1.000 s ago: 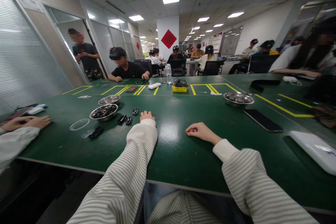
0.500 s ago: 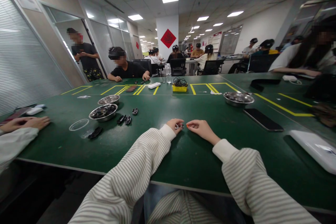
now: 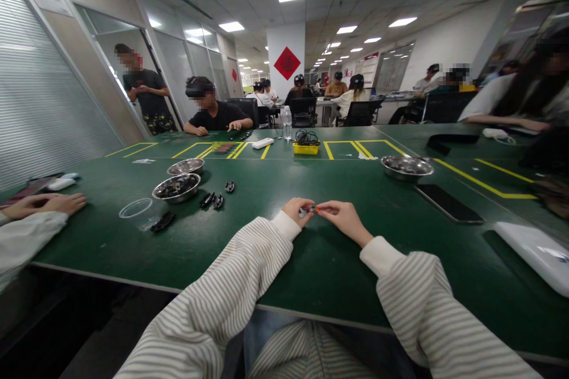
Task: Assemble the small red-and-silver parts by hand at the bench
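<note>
Above the green table, my left hand (image 3: 297,211) is closed in a pinch on a small dark and silvery part (image 3: 307,210), partly covered by the fingers. Facing it, my right hand (image 3: 342,218) pinches a tiny orange piece (image 3: 317,209) between thumb and fingertips. The two pieces meet or nearly meet; at this size I cannot tell whether they are joined. Left of my hands, several black plastic parts (image 3: 217,201) lie loose on the table, and another dark part (image 3: 163,222) rests by a clear plastic cup (image 3: 151,219).
Metal bowls with dark parts stand at left (image 3: 178,196) and right (image 3: 406,175), another metal bowl (image 3: 185,172) behind. A phone (image 3: 448,204) and white case (image 3: 528,257) lie right. Another person's hands (image 3: 53,204) rest at left. A bottle (image 3: 287,124) and yellow box (image 3: 306,149) stand farther back.
My hands have come together, bringing the orange piece up to the part in my left hand. The seated person across the table has moved a hand. The view has shifted slightly.
</note>
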Motion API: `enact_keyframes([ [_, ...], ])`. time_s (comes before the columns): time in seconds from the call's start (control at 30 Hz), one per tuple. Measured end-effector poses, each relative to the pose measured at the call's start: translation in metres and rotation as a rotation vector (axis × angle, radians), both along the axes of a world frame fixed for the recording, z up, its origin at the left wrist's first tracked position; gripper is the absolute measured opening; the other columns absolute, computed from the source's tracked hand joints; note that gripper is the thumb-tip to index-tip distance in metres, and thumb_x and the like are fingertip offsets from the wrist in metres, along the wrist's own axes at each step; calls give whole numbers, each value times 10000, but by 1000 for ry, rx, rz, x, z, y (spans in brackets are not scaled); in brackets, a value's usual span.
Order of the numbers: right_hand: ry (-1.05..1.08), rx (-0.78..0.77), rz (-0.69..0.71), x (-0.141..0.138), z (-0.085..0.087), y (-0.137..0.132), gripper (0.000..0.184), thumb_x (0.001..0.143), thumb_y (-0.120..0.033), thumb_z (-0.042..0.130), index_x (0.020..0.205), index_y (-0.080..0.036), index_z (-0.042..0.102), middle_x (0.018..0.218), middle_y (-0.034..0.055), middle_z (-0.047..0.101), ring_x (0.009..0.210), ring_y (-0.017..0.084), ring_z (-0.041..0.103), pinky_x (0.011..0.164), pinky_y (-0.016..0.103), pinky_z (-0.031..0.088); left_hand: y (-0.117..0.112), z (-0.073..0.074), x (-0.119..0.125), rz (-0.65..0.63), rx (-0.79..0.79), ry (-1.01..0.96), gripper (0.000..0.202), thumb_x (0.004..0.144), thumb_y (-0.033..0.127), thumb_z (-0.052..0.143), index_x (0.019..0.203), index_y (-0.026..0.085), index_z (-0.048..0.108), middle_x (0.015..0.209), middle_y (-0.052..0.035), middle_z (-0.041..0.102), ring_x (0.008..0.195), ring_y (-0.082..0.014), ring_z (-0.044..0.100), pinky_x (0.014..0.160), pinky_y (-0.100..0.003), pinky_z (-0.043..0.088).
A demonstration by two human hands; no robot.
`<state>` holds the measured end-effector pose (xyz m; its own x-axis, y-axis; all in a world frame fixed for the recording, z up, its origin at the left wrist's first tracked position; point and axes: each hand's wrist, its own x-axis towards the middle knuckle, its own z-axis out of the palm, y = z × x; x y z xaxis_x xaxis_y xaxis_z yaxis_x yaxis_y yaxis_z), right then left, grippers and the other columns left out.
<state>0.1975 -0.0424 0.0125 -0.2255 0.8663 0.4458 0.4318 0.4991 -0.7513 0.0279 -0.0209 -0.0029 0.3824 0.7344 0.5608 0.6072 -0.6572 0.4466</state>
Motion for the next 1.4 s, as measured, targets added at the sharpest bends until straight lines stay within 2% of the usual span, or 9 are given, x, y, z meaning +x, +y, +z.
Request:
enact_keyframes([
  [0.1,19,-1,-40,1,1,0,228,644,-314,577,790,-156,653,764,66,662,689,181,610,654,287,488,1,0,-1,9,18,4,265,643,182,564,906,173,545,736,-5,577,680,-114,505,657,-241,424],
  [0.43,0,22,64,-2,4,-4,198,667,-285,563,782,-159,663,764,71,655,708,175,601,660,273,470,-1,-2,0,-45,41,21,238,653,208,567,888,173,549,739,-11,575,692,-121,503,653,-247,416],
  [0.67,100,-104,45,-3,0,-2,240,630,-325,582,747,-124,641,693,70,653,627,172,606,607,277,486,-2,0,-2,-75,51,55,242,662,205,563,903,185,552,736,-6,568,699,-117,503,665,-242,416],
  [0.87,-6,-85,49,-2,4,-3,222,653,-313,556,756,-145,657,728,63,664,668,178,607,643,274,472,0,-1,-1,-79,93,93,201,692,218,532,886,195,575,753,-9,561,719,-111,499,676,-220,417],
  [0.97,-105,-83,57,-2,4,-3,253,680,-278,531,875,-158,639,806,60,661,709,165,603,671,264,458,13,-1,-11,20,63,195,175,707,208,506,859,216,593,769,-12,555,753,-125,492,700,-233,408],
  [1.07,-160,-106,57,-2,1,-2,306,684,-238,522,971,-161,596,807,50,656,702,144,598,666,251,455,35,1,-37,246,-21,294,162,689,166,512,808,215,611,782,-24,545,780,-153,477,707,-256,396],
  [1.2,-190,-106,43,-1,-3,1,293,699,-235,500,966,-156,593,804,49,649,714,138,592,665,242,449,59,3,-77,529,-149,287,158,690,154,524,814,181,618,749,-41,512,784,-174,453,699,-274,374],
  [1.3,-205,-97,38,0,-4,1,279,704,-237,491,949,-156,599,797,47,648,703,134,589,657,237,445,67,1,-93,603,-192,266,178,716,148,502,859,147,610,747,-46,493,774,-172,440,699,-286,359],
  [1.4,-212,-90,37,0,-4,1,268,704,-235,490,934,-158,605,791,45,649,701,132,588,654,233,442,70,-1,-97,633,-224,271,231,719,146,500,934,149,585,792,-51,497,792,-175,438,710,-295,352],
])
